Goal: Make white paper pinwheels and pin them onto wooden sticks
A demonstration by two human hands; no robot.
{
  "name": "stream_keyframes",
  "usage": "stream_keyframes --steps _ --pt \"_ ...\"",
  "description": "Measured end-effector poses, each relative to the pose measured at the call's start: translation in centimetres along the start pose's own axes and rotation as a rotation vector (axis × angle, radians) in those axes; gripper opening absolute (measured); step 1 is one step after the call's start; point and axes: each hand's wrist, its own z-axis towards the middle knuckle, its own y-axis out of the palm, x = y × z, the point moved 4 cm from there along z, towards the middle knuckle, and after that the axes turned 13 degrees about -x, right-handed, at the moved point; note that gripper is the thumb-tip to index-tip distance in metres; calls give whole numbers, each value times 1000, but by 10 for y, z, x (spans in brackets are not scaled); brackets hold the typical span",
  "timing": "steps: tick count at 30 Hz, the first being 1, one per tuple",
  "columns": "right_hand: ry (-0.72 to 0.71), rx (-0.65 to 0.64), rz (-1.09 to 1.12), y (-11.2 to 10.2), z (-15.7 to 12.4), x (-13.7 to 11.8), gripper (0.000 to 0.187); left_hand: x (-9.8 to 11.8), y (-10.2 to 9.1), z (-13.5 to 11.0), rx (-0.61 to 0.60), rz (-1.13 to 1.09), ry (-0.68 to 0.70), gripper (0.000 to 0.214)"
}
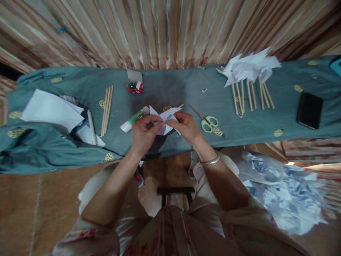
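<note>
Between my hands is a white paper pinwheel (168, 114), its pointed blades folded toward the middle. My left hand (145, 133) pinches it near the centre from the left. From the right, my right hand (186, 128) grips the same paper, thumb close to the centre. A green and white glue tube (135, 119) lies just beyond my left hand. Scissors (206, 121) with pale green handles rest to the right of my right hand. Behind the paper, the tip of a wooden stick (181, 105) shows; the rest of it is hidden.
A small red box of pins (135, 86) stands open at the back. Leftward are loose sticks (107, 110), white paper sheets (54, 111) and a white pen-like rod (92, 127). Rightward lie finished pinwheels (250, 67) on sticks and a black phone (309, 111). A bag of paper scraps (290, 195) sits below.
</note>
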Motion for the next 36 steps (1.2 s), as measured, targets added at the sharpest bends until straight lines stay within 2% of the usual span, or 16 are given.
stream_keyframes --steps 8,13,16,21,23,27,36 --pt "13 16 113 1 0 -5 28 6 0 3 10 -45 -8 18" --pt "56 -23 158 -1 -1 -6 31 6 -5 4 -75 -194 -83 31" --pt "61 -46 145 -1 -1 -5 32 5 -7 4 -46 -240 -114 35" --pt "40 -63 116 2 -1 -6 29 -1 -6 5 10 -311 -125 71" --pt "29 -75 110 3 -1 -7 27 -4 -3 5 -7 -320 -150 77" --pt "28 -91 83 4 -1 -7 28 -7 1 5 -57 -277 -178 67" --pt "24 -126 162 7 -2 -6 26 -6 1 5 -11 -264 -187 57"
